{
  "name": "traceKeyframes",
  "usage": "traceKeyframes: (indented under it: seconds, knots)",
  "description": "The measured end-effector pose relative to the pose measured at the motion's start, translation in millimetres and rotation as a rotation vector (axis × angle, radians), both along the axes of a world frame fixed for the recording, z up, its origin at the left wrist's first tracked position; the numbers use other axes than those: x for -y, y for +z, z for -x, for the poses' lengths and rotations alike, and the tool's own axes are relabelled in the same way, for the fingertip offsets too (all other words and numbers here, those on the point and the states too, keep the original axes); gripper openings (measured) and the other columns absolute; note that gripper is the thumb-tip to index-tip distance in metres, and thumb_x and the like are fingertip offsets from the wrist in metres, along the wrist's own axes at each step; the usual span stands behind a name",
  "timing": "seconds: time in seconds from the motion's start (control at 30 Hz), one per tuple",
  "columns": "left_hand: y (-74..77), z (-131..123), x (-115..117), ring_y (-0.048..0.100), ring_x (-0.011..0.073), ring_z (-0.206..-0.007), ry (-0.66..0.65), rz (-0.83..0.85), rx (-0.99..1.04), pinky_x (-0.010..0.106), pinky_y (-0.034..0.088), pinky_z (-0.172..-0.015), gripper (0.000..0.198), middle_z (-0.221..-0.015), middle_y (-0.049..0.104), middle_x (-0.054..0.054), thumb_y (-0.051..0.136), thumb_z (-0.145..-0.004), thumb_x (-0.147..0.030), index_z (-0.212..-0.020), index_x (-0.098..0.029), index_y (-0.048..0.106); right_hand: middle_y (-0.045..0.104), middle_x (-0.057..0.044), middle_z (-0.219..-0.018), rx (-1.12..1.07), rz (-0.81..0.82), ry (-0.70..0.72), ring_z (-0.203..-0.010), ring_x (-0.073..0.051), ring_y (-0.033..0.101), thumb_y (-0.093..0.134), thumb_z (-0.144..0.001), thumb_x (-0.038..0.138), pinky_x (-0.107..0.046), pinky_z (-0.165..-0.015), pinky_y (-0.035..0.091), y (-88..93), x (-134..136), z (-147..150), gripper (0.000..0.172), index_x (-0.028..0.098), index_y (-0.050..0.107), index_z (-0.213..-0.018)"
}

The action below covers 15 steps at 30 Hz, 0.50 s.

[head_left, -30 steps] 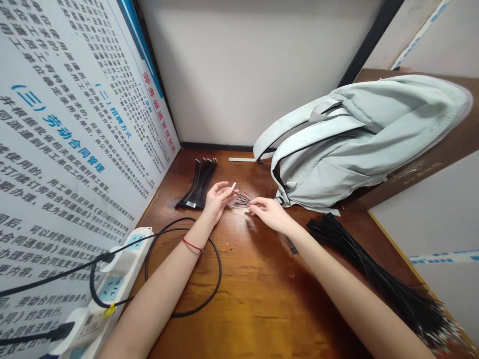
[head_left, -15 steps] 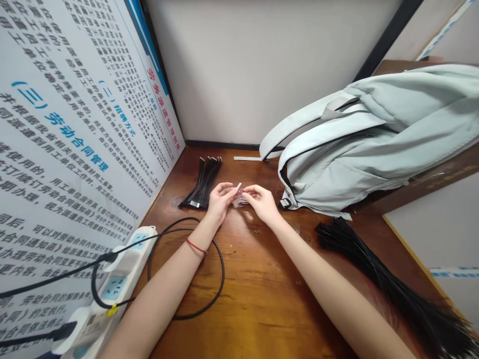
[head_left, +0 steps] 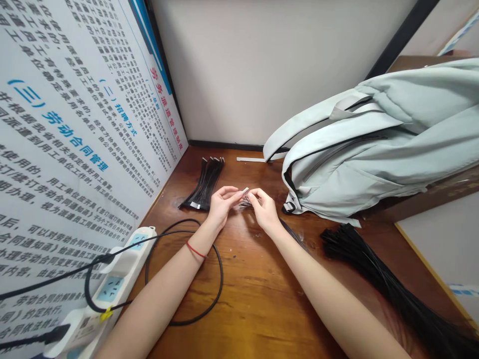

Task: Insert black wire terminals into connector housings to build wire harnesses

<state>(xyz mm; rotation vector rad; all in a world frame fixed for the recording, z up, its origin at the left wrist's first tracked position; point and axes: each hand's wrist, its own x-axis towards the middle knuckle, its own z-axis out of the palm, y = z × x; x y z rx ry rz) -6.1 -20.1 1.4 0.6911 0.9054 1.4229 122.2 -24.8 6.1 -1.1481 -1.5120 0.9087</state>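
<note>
My left hand [head_left: 221, 204] is closed in a pinch on a small white strip [head_left: 245, 191], just above the wooden table. Close beside it, my right hand [head_left: 265, 208] has its thumb and fingers pressed together around thin black wires [head_left: 245, 203]. Fine wire ends show between the two hands, and a dark length [head_left: 293, 233] runs out behind my right wrist. Fingers hide the exact grip. Left of my hands lies a short bundle of black wires [head_left: 207, 182] with pale tips and a white band [head_left: 195, 205].
A long black bundle [head_left: 377, 274] lies at the right. The pale green backpack [head_left: 359, 164] leans there, near a white strip [head_left: 250, 159]. A power strip [head_left: 112, 289] and looped black cable [head_left: 222, 274] are on the left. Panels [head_left: 277, 75] stand behind the wooden table [head_left: 239, 309].
My right hand has shifted slightly right, and more fine wires show between my hands. A dark length now shows behind my right wrist. The white strip is tilted flatter. The view has shifted a little.
</note>
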Motion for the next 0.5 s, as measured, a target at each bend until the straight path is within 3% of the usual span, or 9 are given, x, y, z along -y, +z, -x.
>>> traceKeyframes:
  seconds: [0.2,0.5]
  knots:
    - [2.4,1.9,1.0,0.068,0.0156,-0.068,-0.049,0.020,0.045,0.029,0.053,-0.074,0.042,-0.073,0.071,0.007,0.085,-0.044,-0.023,-0.077,-0.011,0.060,0.061,-0.003,-0.077,0.009,-0.021,-0.007,-0.075,-0.016,0.057,0.047,-0.082,0.034,-0.028,-0.072,0.045,-0.1,0.4,0.1,0.020,0.017,0.056,-0.076]
    - [4.1,-3.6,4.4,0.065,0.0138,-0.057,0.035,-0.016,-0.027,0.026,0.053,-0.061,0.038,-0.063,0.068,0.003,0.082,-0.046,-0.026,-0.072,-0.013,0.058,0.063,-0.003,-0.074,-0.040,-0.067,0.000,-0.070,-0.017,0.061,0.055,-0.079,0.035,-0.029,-0.067,0.048,-1.2,1.3,1.2,0.018,0.018,0.058,-0.075]
